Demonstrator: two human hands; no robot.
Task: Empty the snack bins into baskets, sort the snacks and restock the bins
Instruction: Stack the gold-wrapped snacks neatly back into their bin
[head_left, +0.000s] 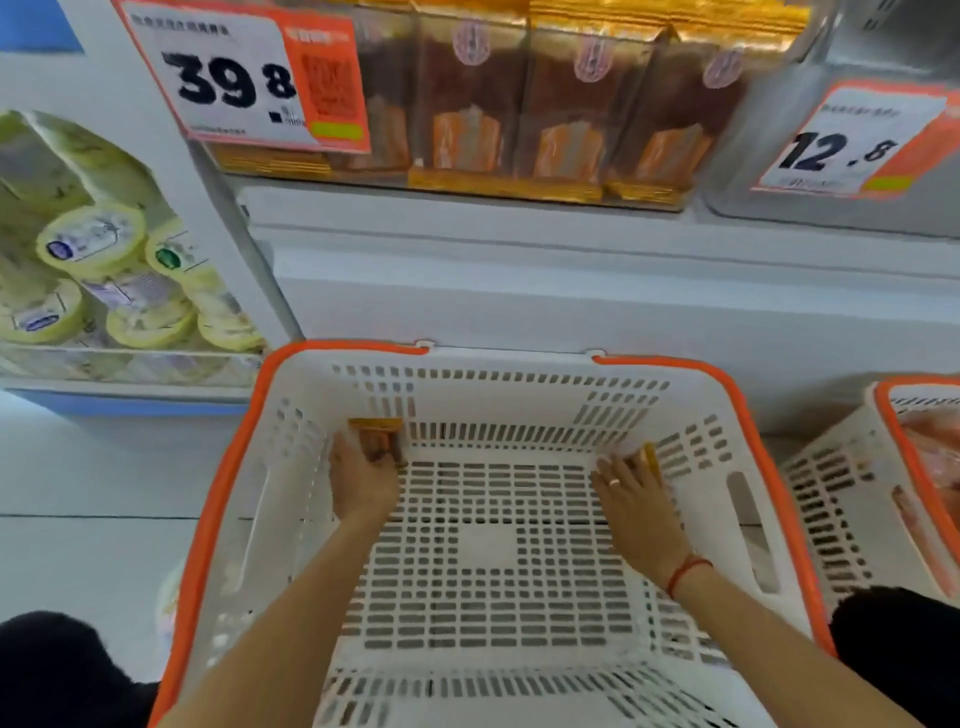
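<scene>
In the white basket (753, 467), each hand's grip clasps a snack pack: left hand (363, 480), right hand (636, 501).

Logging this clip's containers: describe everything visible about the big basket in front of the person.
The basket is white perforated plastic with slotted walls and floor, an orange rim and side handle cut-outs. It sits upright on the pale floor below the snack bin, open top facing the camera. It is nearly empty: the left hand grips a brown-and-gold snack pack at the far left corner, and the right hand touches another gold-edged pack at the far right. A second basket stands to its right.
</scene>
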